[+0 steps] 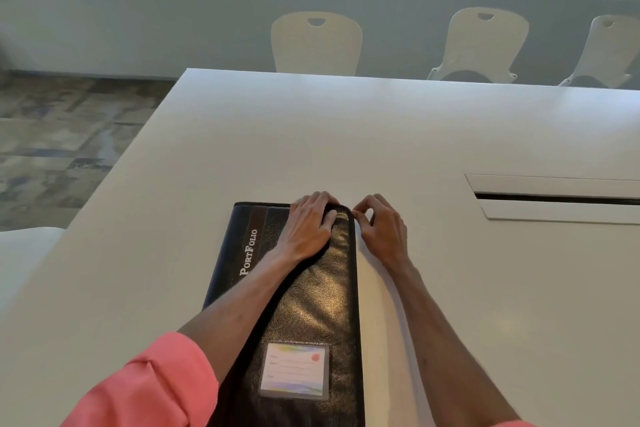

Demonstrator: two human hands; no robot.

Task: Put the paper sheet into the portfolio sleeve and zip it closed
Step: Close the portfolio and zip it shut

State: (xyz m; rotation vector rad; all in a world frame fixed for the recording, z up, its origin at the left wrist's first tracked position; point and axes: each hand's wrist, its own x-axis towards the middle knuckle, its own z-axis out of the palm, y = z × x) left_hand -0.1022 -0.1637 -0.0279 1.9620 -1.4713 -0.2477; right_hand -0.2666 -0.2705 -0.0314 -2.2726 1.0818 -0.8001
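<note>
A black leather portfolio sleeve [311,308] printed "PortFolio" lies flat on the white table [346,135], its long side running away from me. A clear label pocket [294,371] sits near its close end. My left hand [308,225] presses flat on the far right corner of the sleeve, fingers curled over the far edge. My right hand [381,225] is just off the sleeve's right edge at the same corner, thumb and forefinger pinched at the zipper track; the pull itself is too small to make out. No paper sheet is visible.
A recessed cable slot [554,198] is cut into the table at the right. Three pale chairs [317,42] stand along the far edge under the windows. The table's left edge [131,163] drops to patterned carpet.
</note>
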